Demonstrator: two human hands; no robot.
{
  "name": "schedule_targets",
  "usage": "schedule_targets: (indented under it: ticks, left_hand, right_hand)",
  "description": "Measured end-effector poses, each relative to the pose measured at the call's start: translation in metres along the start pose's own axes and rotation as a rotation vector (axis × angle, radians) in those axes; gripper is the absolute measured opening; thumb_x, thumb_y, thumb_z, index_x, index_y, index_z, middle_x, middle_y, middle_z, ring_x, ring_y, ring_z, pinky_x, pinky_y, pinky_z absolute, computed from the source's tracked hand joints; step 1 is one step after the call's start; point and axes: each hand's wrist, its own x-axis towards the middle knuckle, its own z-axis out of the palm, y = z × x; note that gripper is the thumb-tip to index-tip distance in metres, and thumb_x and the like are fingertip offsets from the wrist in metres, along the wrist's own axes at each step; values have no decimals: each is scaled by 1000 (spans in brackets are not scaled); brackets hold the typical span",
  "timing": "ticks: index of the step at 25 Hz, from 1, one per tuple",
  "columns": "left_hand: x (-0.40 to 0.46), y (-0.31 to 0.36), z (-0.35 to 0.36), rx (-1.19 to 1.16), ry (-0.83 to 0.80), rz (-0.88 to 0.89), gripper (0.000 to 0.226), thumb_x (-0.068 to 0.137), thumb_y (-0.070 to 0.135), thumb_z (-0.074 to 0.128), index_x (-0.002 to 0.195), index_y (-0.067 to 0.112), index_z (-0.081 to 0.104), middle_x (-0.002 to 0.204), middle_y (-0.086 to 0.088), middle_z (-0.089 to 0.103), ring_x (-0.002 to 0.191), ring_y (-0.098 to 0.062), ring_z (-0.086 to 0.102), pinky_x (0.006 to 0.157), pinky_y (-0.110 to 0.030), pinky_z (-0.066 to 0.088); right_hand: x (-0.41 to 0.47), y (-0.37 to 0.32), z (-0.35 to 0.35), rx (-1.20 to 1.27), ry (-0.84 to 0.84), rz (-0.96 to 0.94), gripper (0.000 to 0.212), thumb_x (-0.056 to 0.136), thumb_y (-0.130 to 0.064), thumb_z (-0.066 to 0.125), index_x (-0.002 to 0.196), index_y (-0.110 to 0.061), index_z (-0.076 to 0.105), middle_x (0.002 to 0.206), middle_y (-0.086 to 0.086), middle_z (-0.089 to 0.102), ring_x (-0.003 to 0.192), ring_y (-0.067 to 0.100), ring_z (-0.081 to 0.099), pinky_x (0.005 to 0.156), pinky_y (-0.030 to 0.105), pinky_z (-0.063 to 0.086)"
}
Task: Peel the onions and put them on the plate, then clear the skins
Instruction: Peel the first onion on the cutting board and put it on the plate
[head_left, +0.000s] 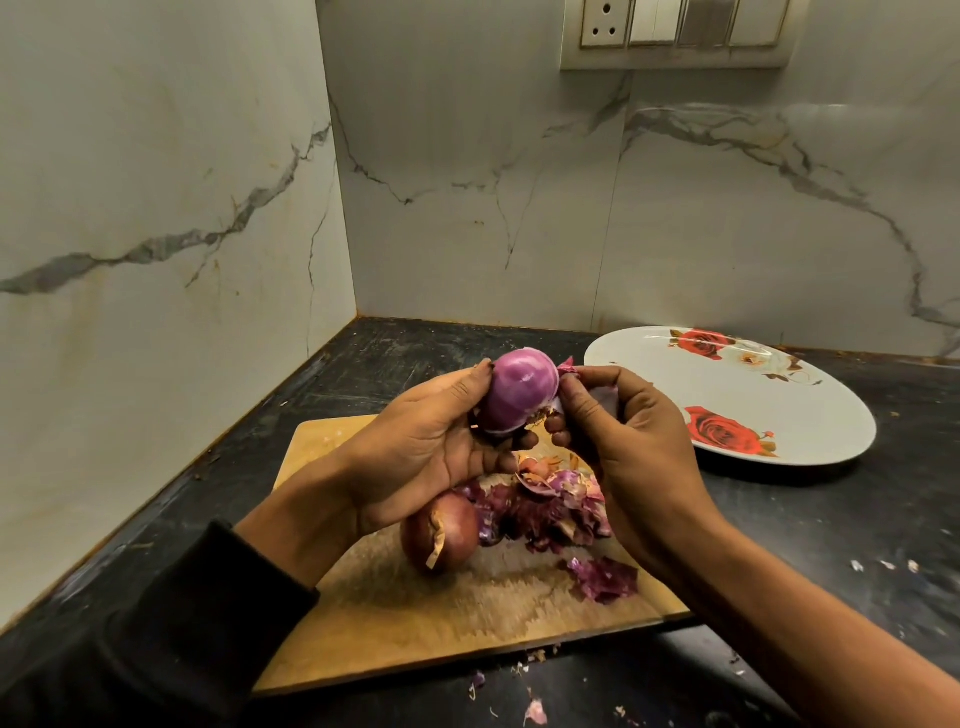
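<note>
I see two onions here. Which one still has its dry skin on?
The unpeeled onion lying on the chopping board, brown and papery. The peeled onion, held up in the left hand, is smooth, glossy purple.

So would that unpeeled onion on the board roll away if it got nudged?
Probably: the unpeeled onion is round and rests free on the flat cutting board. Its loose papery flap would likely tear off if pinched. The skin pile beside it might stop it.
</note>
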Motion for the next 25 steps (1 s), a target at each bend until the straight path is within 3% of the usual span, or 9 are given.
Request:
schedule_targets:
  ticks: [4, 9, 13, 15, 20, 23, 25]
  left_hand:
    - [0, 0, -1, 88, 35, 16, 45, 82, 24, 62, 124, 11, 58, 101, -13, 71, 87, -19, 69, 75, -29, 60]
    - [0, 1, 0, 45, 10, 14, 45, 85, 24, 56, 127, 9, 58, 117, -21, 68, 95, -25, 71, 79, -33, 61]
    - [-1, 1, -1, 29, 14, 14, 47, 87, 29, 52, 126, 3, 57, 111, -20, 68, 92, -24, 71, 75, -29, 59]
    - [-1, 1, -1, 19, 23, 26, 47, 88, 27, 52, 128, 3, 56, 113, -20, 67, 91, -24, 68, 74, -28, 58]
    - [2, 1, -5, -40, 60, 47, 48, 90, 22, 55, 135, 3, 54, 121, -21, 62, 87, -21, 64, 81, -31, 58]
    - [5, -1, -8, -33, 79, 56, 48, 91, 18, 61, 135, 1, 54, 122, -23, 61, 92, -25, 58, 81, -32, 57]
    - [6, -1, -10, -31, 93, 76, 50, 86, 14, 66, 133, 0, 55, 121, -23, 63, 95, -25, 58, 78, -29, 58]
  right_hand:
    - [0, 5, 3, 11, -12, 49, 10, 91, -15, 65, 100, -11, 67, 71, 2, 71, 63, 12, 66, 57, 22, 55]
    - [0, 1, 2, 115, -40, 107, 11, 90, -13, 61, 98, -8, 66, 67, 2, 67, 55, 9, 60, 53, 20, 53]
    - [1, 1, 1, 134, -48, 147, 9, 95, -7, 57, 97, -7, 65, 64, 0, 63, 53, 8, 56, 50, 20, 51]
    - [1, 1, -1, -15, -37, 103, 10, 96, -5, 56, 97, -9, 66, 64, -3, 64, 56, 8, 57, 52, 19, 50]
    - [3, 2, -9, -825, -20, -159, 16, 98, -8, 56, 96, -22, 64, 85, -9, 65, 79, 5, 62, 70, 22, 52]
    - [3, 3, -9, -976, -135, -179, 20, 98, -11, 52, 108, -19, 67, 101, -4, 65, 97, 10, 59, 88, 34, 50]
    - [0, 3, -8, -960, -224, -146, 22, 99, -20, 49, 109, -21, 69, 101, -7, 63, 98, 6, 56, 89, 34, 48]
